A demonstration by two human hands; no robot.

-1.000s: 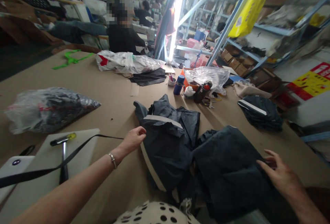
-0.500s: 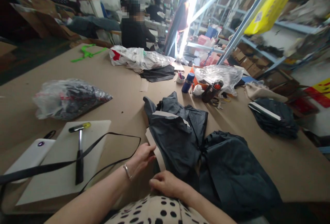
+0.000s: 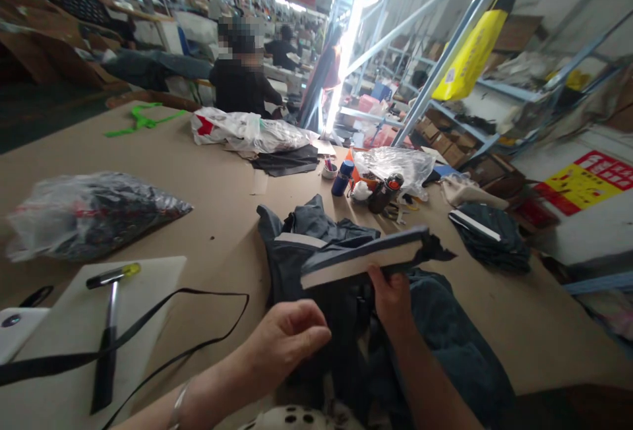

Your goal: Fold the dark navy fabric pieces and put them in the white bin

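My right hand [image 3: 394, 298] grips a dark grey fabric piece [image 3: 316, 262] with a pale strip along its edge, lifted above the table. Thumb and fingers close on its lower edge. To its left is my left hand [image 3: 291, 334], with fingers curled in toward the thumb and nothing visible in them. Underneath and behind lies a pile of dark grey garment pieces [image 3: 281, 258], where another pale strip [image 3: 299, 240] shows. More dark green-grey fabric [image 3: 445, 331] is heaped to the right of my right hand, partly hidden by my forearm.
At the left, a hammer [image 3: 109, 324] and a black strap [image 3: 202, 292] lie on a white board [image 3: 163, 285]. Behind are a plastic bag [image 3: 99, 212], a blue bottle [image 3: 342, 178] and a dark bottle [image 3: 386, 194]. Folded dark fabric [image 3: 494, 239] sits far right. A person [image 3: 242, 84] sits beyond the table.
My right hand has moved up and right, lifting a fabric piece with its pale strip off the pile. My left hand has let go of the strip and curled. The camera view has shifted.
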